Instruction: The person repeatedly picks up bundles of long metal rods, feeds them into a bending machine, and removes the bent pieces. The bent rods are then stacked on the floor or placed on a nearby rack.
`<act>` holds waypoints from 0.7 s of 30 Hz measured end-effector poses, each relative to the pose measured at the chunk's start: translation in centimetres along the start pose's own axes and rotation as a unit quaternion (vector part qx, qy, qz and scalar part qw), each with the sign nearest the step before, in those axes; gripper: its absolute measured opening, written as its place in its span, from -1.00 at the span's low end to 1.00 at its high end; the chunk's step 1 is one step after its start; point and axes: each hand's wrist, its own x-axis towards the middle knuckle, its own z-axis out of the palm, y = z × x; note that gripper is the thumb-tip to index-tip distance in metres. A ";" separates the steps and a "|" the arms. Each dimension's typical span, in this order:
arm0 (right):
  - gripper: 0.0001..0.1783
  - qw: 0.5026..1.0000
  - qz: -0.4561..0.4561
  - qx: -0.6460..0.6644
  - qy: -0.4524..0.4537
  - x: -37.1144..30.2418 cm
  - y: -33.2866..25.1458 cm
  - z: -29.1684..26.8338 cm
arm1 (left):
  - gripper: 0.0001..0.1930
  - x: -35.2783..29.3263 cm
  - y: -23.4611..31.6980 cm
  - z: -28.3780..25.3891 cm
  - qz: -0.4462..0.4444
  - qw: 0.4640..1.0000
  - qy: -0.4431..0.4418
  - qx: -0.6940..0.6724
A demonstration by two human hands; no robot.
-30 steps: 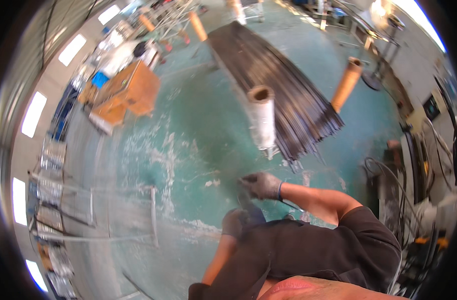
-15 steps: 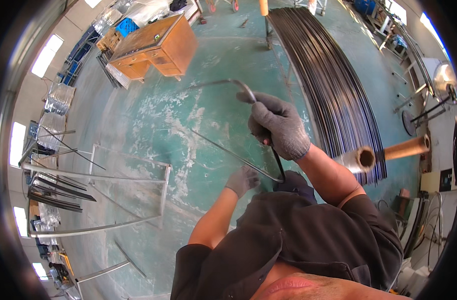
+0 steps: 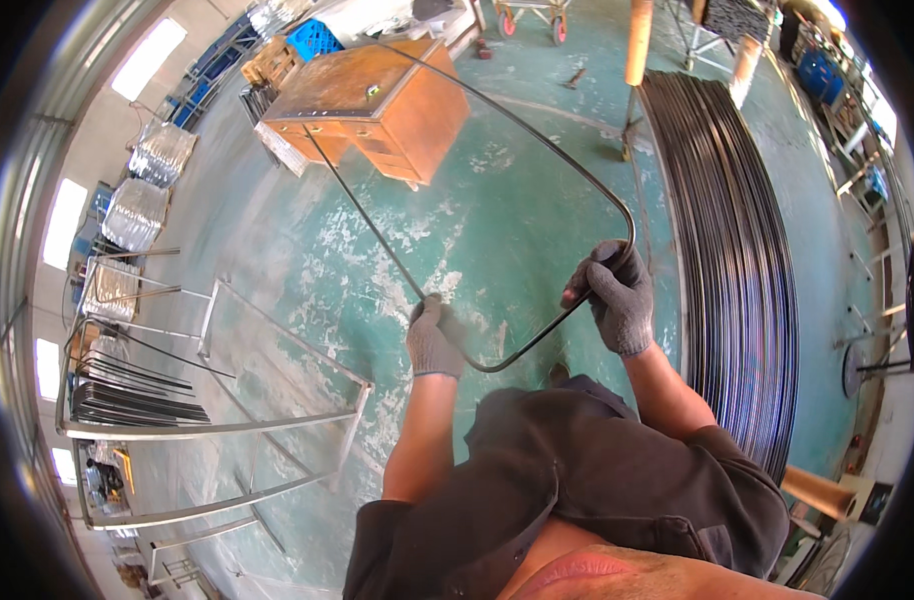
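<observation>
A long dark metal rod (image 3: 527,349), bent into a wide U with rounded corners, is held in front of me in both gloved hands. My left hand (image 3: 435,342), in a grey knit glove, is closed around one leg of the U near its bend. My right hand (image 3: 622,300), gloved alike, grips the rod close to the other rounded corner. From my hands the two legs reach away and to the left, passing across the view of a wooden desk (image 3: 432,125).
On the right lies a long bed of dark rods (image 3: 737,250). A pale metal frame rack (image 3: 237,430) stands at left, carrying several dark bent strips (image 3: 137,405). A brown tube (image 3: 819,492) juts out at lower right. A wheeled cart (image 3: 532,12) stands at the far side.
My left hand, apart from the rod before, now grips one leg. My right hand has moved rightward and down, and the U has swung open to view. My view has turned left.
</observation>
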 end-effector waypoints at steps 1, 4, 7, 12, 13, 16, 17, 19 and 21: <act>-0.77 1.000 0.008 -0.016 0.020 2.8 0.8 -0.9 | -0.88 2.0 1.0 1.8 0.044 0.998 0.033 0.023; -0.68 0.988 0.127 -0.060 0.062 12.8 2.1 -4.0 | -0.87 8.0 2.9 5.8 0.097 0.991 0.069 0.061; -0.74 0.957 0.191 -0.214 0.043 23.2 4.5 -5.2 | -0.85 16.4 3.8 8.0 0.117 0.983 0.118 0.073; -0.69 0.906 0.181 -0.380 -0.041 40.5 10.3 -5.9 | -0.83 31.9 5.6 13.2 0.154 0.977 0.110 0.095; -0.69 0.906 0.189 -0.377 -0.044 43.4 11.8 -6.2 | -0.82 35.1 5.5 13.4 0.149 0.977 0.115 0.102; -0.69 0.875 0.242 -0.417 -0.037 52.9 13.5 -4.3 | -0.80 42.0 8.6 17.4 0.072 0.981 0.156 0.092; -0.69 0.879 0.237 -0.412 -0.042 56.2 14.2 -4.0 | -0.81 44.8 9.3 18.2 0.069 0.981 0.147 0.105; -0.69 0.882 0.243 -0.400 -0.051 61.7 16.9 -4.1 | -0.84 50.0 10.5 19.9 0.072 0.977 0.159 0.119; -0.71 0.880 0.261 -0.394 -0.051 67.5 19.2 -3.7 | -0.89 55.1 12.3 22.3 0.076 0.974 0.166 0.133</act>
